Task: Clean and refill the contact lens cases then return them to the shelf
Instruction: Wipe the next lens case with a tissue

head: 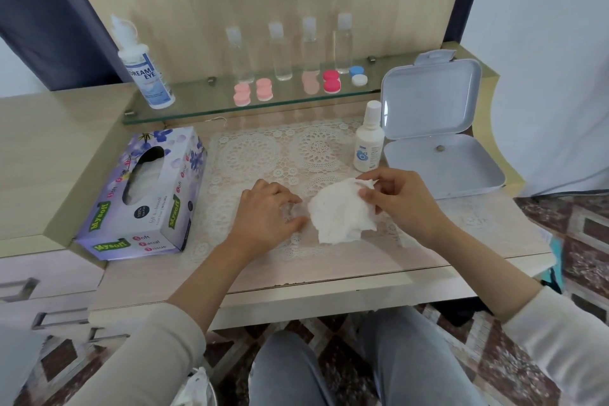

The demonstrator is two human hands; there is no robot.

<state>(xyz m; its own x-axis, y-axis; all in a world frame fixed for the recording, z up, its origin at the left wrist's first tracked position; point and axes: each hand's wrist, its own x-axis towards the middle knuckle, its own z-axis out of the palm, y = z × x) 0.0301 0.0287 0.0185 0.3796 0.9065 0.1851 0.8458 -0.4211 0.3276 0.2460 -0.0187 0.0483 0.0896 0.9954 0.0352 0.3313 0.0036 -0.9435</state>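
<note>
- Right of the tissue box (141,194), the right hand (402,204) pinches a crumpled tissue (342,217), likely for wiping.
- Left hand (267,214) nearer the box; grip unclear.
- Lens cases (263,89): shelf (197,109) behind the box.

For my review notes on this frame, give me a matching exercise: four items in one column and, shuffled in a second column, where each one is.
Items
1. tissue box
2. crumpled tissue
3. blue and white case
4. large bottle

Places
a. left end of the glass shelf
b. pinched by the right hand
c. left of the lace mat
d. right end of the row of cases on the shelf

Pairs: 1-c, 2-b, 3-d, 4-a
</note>
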